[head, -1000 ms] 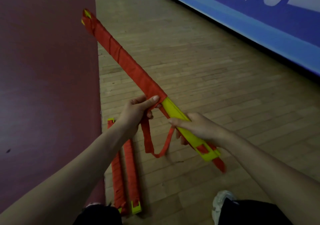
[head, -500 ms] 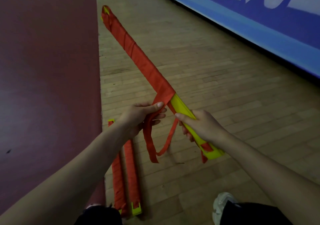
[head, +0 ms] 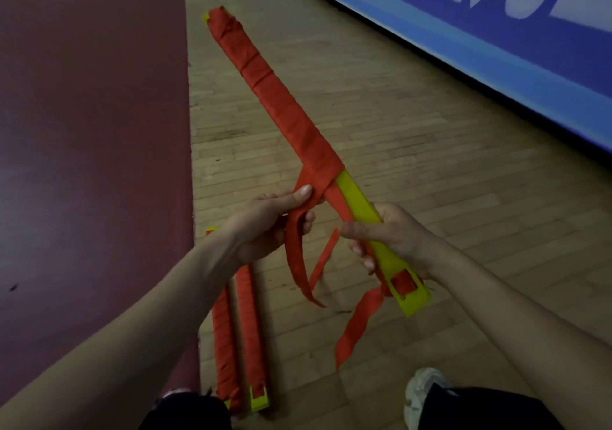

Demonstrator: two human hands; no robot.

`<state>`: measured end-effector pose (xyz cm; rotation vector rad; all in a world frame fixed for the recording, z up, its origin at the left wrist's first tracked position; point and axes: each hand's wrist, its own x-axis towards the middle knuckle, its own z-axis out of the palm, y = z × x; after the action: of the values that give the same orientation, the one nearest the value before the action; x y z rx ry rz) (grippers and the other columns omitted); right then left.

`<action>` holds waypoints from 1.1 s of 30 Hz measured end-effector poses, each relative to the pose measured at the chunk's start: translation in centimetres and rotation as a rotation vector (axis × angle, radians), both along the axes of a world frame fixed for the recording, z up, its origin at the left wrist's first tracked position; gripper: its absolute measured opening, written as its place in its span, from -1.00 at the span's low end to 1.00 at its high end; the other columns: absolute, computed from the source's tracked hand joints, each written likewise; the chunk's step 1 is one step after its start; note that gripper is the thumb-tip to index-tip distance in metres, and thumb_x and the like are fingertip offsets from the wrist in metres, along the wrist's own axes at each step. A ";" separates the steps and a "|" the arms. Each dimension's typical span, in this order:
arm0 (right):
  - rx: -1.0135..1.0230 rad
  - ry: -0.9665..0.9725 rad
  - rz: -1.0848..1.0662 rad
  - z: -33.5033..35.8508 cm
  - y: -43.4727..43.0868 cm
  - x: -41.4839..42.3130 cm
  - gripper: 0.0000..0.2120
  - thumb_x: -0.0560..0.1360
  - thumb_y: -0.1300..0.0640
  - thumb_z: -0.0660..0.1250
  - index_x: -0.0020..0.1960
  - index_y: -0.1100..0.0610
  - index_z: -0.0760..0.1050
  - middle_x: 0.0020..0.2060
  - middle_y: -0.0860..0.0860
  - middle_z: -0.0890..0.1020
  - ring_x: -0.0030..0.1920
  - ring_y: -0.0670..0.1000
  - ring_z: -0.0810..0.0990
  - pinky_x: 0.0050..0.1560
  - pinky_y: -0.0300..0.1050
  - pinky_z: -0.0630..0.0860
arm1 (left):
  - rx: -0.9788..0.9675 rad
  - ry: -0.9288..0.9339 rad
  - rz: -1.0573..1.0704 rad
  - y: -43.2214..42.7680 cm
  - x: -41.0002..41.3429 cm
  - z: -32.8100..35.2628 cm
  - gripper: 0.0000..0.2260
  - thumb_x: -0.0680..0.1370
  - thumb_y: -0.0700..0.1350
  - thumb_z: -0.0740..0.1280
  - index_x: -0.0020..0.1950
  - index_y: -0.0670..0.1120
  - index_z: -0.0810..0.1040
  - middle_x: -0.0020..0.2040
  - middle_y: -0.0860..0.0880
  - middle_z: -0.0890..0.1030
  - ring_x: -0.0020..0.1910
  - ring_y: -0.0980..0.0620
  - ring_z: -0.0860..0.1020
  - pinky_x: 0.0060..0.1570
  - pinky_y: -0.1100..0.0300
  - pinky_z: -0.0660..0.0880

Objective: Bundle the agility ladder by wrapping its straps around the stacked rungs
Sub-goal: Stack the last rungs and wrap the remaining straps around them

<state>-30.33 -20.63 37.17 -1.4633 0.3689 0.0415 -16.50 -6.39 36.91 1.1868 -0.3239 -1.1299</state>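
Shoe: a pale shoe [head: 425, 393] shows at the bottom edge, right of middle, with dark clothing beside it.
Bundles: two bundles [head: 250, 330] wound in red lie side by side on the floor under the left forearm, yellow showing at their near tips.
Strap end: a loose red strap end [head: 356, 325] hangs from the slot at the near tip of the rungs, clear of the floor.
Right hand: the right hand [head: 392, 241] has its fingers curled round the bare yellow part of the rungs and its thumb laid across the top.
Left hand: the left hand [head: 265, 222] pinches the strap between thumb and fingers, just beside the last turn of wrapping.
Strap: the red strap [head: 295, 257] drops from that pinch in a slack loop between the two hands.
Rungs: the stacked yellow rungs [head: 359, 197] are held in the air, slanting up and away to the left.
Wrapping: red turns [head: 276, 101] cover the rungs from the left hand to the far tip.
Floor: pale wooden boards [head: 430, 197].
Left side: a maroon surface [head: 92, 131] borders the boards.
Banner: a blue banner [head: 496, 15] with white lettering runs along the far right.
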 end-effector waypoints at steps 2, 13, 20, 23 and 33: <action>0.011 0.008 0.025 0.0 -0.1 0.0 -0.76 0.29 0.13 0.48 -0.21 0.17 0.44 -0.50 0.08 0.48 -0.61 -0.03 0.41 -0.56 -0.24 0.39 | -0.018 -0.009 -0.013 0.0 0.3 -0.1 -0.92 0.48 -0.17 0.33 -0.11 -0.17 0.58 -0.32 -0.01 0.60 -0.39 0.12 0.56 -0.32 0.29 0.56; 0.309 0.094 0.320 -1.2 0.4 -0.5 -0.76 0.28 0.04 0.38 -0.25 0.15 0.36 -0.60 -0.05 0.39 -0.69 -0.14 0.34 -0.62 -0.32 0.34 | -0.176 -0.178 -0.049 0.4 0.1 -0.8 -0.60 0.25 -0.21 0.51 0.08 -0.03 0.64 -0.30 0.01 0.61 -0.53 0.16 0.43 -0.41 0.32 0.45; -0.028 0.090 0.156 -2.0 0.1 0.7 -0.69 0.45 -0.09 0.34 -0.03 0.17 0.52 -0.35 0.09 0.59 -0.49 0.01 0.56 -0.46 -0.22 0.46 | -0.036 -0.211 0.139 0.4 0.2 -0.4 -0.61 0.39 -0.23 0.48 0.19 -0.15 0.52 -0.19 -0.04 0.61 -0.45 0.14 0.45 -0.39 0.32 0.42; -0.355 0.114 0.000 -2.9 0.3 1.2 -0.67 0.52 -0.21 0.23 0.10 0.00 0.54 -0.14 0.03 0.65 -0.25 0.01 0.66 -0.18 -0.03 0.60 | 0.038 -0.227 0.297 0.3 0.3 -0.6 -0.71 0.43 -0.26 0.45 0.06 -0.04 0.47 -0.29 0.01 0.62 -0.50 0.17 0.47 -0.35 0.28 0.43; -1.151 -0.007 -0.085 -2.9 1.1 0.7 -0.51 0.57 -0.13 0.24 0.44 -0.04 0.21 -0.03 -0.14 0.54 -0.13 -0.08 0.54 -0.20 -0.21 0.40 | 0.026 -0.144 0.423 -0.8 -0.4 -0.3 -0.73 0.42 -0.27 0.48 -0.04 -0.06 0.43 -0.32 0.02 0.64 -0.53 0.16 0.46 -0.44 0.36 0.48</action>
<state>-29.63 -19.57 34.26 -2.5756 0.4757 -0.2909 -16.90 -7.18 36.60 1.2892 -0.1557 -0.6852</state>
